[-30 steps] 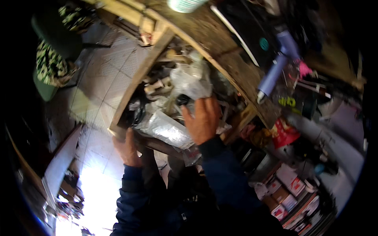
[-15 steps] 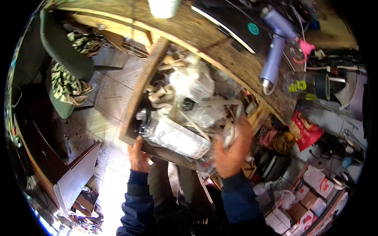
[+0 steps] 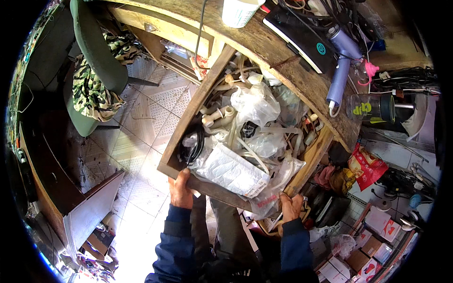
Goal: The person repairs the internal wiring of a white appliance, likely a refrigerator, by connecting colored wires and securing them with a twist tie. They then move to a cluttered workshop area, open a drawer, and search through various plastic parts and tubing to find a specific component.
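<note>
A wooden drawer (image 3: 197, 107), pulled out from under the workbench, is in front of me. My left hand (image 3: 181, 189) is closed around its near left corner, and my right hand (image 3: 290, 207) grips the near right corner. Inside lie a white padded envelope (image 3: 231, 170), crumpled clear plastic bags (image 3: 257, 104), a coil of black cable (image 3: 194, 147) and cream plastic pipe fittings (image 3: 216, 118). Another clear bag (image 3: 269, 203) hangs over the near rim beside my right hand. Pale hoses and small parts fill the rest, some hidden under the bags.
The wooden workbench (image 3: 283, 75) carries a white cup (image 3: 239, 13), a flat black case (image 3: 302, 40) and a purple hair dryer (image 3: 340, 70). A green chair (image 3: 101, 56) with camouflage cloth stands left. Rightward are a red packet (image 3: 367, 167) and several boxes (image 3: 377, 224).
My right hand has moved from over the drawer's contents down to its near right corner and closed there. My left hand stays on the near left corner. The view has shifted.
</note>
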`<action>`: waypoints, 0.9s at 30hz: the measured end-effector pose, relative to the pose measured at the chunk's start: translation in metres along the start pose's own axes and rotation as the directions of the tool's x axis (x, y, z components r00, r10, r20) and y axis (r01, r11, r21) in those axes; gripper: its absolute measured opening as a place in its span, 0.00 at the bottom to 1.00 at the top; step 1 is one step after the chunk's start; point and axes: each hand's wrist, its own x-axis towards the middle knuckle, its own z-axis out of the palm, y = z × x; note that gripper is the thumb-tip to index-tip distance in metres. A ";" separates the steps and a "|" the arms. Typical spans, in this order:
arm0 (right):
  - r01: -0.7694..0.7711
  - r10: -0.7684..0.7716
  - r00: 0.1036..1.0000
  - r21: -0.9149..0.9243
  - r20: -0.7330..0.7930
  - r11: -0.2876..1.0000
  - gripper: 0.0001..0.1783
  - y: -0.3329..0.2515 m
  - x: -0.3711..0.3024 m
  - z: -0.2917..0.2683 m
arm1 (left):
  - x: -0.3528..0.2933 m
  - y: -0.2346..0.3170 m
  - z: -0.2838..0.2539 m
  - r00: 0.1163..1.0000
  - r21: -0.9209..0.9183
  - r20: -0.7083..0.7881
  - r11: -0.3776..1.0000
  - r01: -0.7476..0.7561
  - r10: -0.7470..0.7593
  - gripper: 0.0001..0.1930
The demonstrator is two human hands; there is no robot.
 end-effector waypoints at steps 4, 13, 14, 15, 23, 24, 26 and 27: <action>0.063 -0.067 0.997 0.136 0.024 0.989 0.12 0.036 -0.026 0.003 | -0.027 -0.003 -0.023 0.997 -0.029 -0.057 0.999 -0.046 0.044 0.19; 0.156 -0.150 0.987 0.138 -0.051 0.978 0.15 0.078 -0.008 0.031 | 0.008 -0.042 -0.069 0.999 -0.074 0.019 0.997 0.029 -0.027 0.20; 0.069 -0.068 0.997 0.021 -0.046 0.997 0.16 0.087 -0.006 0.030 | 0.011 -0.047 -0.087 0.997 -0.086 0.028 0.993 0.077 -0.075 0.20; 0.057 -0.059 0.998 -0.058 -0.032 0.997 0.17 0.068 -0.013 0.028 | 0.013 -0.052 -0.096 0.994 -0.104 0.042 0.989 0.104 -0.100 0.20; 0.273 -0.251 0.909 0.020 -0.334 0.962 0.15 -0.020 -0.076 -0.002 | -0.062 -0.007 -0.084 0.954 0.139 -0.219 0.962 0.236 -0.203 0.18; 0.263 -0.251 0.944 0.030 -0.214 0.964 0.15 -0.018 -0.087 -0.005 | -0.081 -0.002 -0.082 0.964 0.190 -0.180 0.955 0.228 -0.194 0.18; 0.227 -0.244 0.965 0.156 0.096 0.961 0.16 -0.022 -0.106 -0.004 | -0.112 0.001 -0.058 0.986 0.246 -0.049 0.955 0.166 -0.158 0.21; 0.183 -0.259 0.924 0.270 0.281 0.945 0.17 -0.028 -0.114 0.003 | -0.125 0.005 -0.031 0.990 0.375 -0.043 0.916 0.142 -0.136 0.20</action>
